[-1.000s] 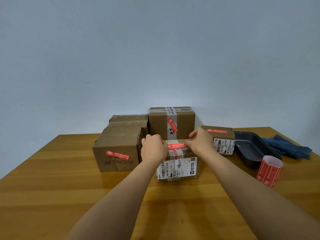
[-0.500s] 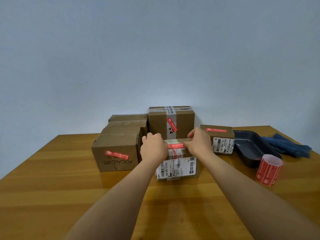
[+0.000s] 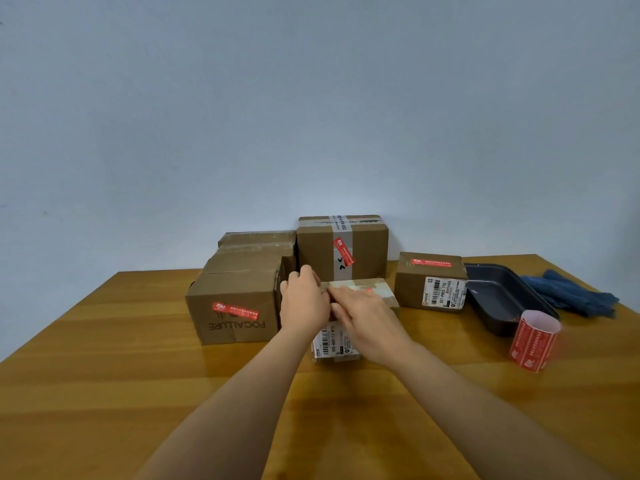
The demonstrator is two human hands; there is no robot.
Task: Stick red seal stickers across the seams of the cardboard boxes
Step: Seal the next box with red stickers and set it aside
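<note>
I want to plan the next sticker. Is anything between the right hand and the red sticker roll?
Nothing visible. The right hand lies on the middle box; the sticker roll stands to its right on bare table. The tray sits behind that path, not across it.

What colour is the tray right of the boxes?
Dark grey tray, clearest in the head view.

"FOCALLURE" was printed upside down on the left box (image 3: 235, 306). "S07-P002 T70" was read on the right box's label (image 3: 444, 293), and "S02-602-12-W10" on the middle box's label (image 3: 330, 341).
</note>
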